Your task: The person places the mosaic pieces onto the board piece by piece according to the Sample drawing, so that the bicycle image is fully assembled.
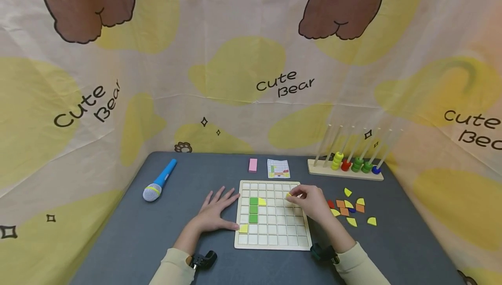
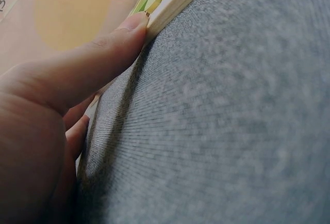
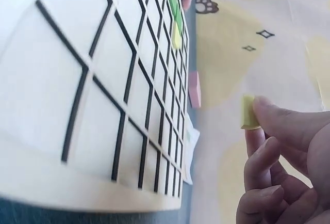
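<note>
A wooden grid board (image 1: 274, 248) with white squares lies on the table. Green tiles (image 1: 253, 209) run down one column, with a yellow piece (image 1: 262, 201) beside the top one and another yellow piece (image 1: 243, 229) near the left edge. My left hand (image 1: 213, 213) rests flat with its fingers spread, the thumb (image 2: 135, 24) touching the board's left edge. Between thumb and index finger, my right hand (image 1: 311, 200) pinches a small yellow block (image 3: 250, 113), held above the board's upper right squares.
Right of the board lie scattered pieces: yellow quarter-rounds (image 1: 351, 222), orange squares (image 1: 340, 204), bits of red and blue. A bead rack (image 1: 345, 172) stands at the back right. Behind the board are a pink block (image 1: 252, 165) and a pattern card (image 1: 278, 168); a blue microphone (image 1: 160, 180) lies left.
</note>
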`<act>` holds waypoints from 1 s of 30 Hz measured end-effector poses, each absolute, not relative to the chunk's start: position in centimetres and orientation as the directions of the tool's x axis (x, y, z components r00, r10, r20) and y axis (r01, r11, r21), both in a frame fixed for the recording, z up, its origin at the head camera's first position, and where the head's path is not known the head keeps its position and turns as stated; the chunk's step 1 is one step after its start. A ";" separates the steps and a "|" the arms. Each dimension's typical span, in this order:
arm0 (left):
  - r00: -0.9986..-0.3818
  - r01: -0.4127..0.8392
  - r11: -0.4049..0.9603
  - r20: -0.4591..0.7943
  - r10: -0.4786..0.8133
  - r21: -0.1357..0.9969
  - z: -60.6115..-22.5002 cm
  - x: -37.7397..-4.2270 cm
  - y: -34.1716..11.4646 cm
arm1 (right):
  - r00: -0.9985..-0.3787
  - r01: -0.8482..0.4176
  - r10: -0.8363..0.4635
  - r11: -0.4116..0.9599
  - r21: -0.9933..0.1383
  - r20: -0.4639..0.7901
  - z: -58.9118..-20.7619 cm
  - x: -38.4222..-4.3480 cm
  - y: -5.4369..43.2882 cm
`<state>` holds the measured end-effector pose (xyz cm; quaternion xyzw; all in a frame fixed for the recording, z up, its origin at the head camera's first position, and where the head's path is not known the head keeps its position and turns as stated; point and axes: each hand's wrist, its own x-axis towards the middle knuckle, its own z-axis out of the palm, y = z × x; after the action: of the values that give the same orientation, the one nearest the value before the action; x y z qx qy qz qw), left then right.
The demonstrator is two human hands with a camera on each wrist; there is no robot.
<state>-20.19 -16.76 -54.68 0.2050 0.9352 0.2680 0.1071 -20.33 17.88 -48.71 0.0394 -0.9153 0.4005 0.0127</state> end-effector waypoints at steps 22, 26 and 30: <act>-0.895 0.333 0.777 -0.078 0.438 0.535 -54.9 -20.1 -17.0 | -0.972 -0.189 -0.224 0.592 -0.783 0.065 -50.1 -18.6 13.3; -0.896 0.332 0.777 -0.079 0.437 0.534 -54.8 -20.1 -17.0 | -0.962 -0.213 -0.265 0.573 -0.791 0.066 -50.5 -18.3 12.7; -0.895 0.329 0.775 -0.083 0.438 0.539 -54.6 -20.1 -16.9 | -0.957 -0.216 -0.285 0.555 -0.803 0.060 -50.6 -17.9 12.1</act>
<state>-20.12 -16.86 -54.63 0.2049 0.9365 0.2656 0.1024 -17.88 12.14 -50.55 0.1422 -0.8809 0.4498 -0.0384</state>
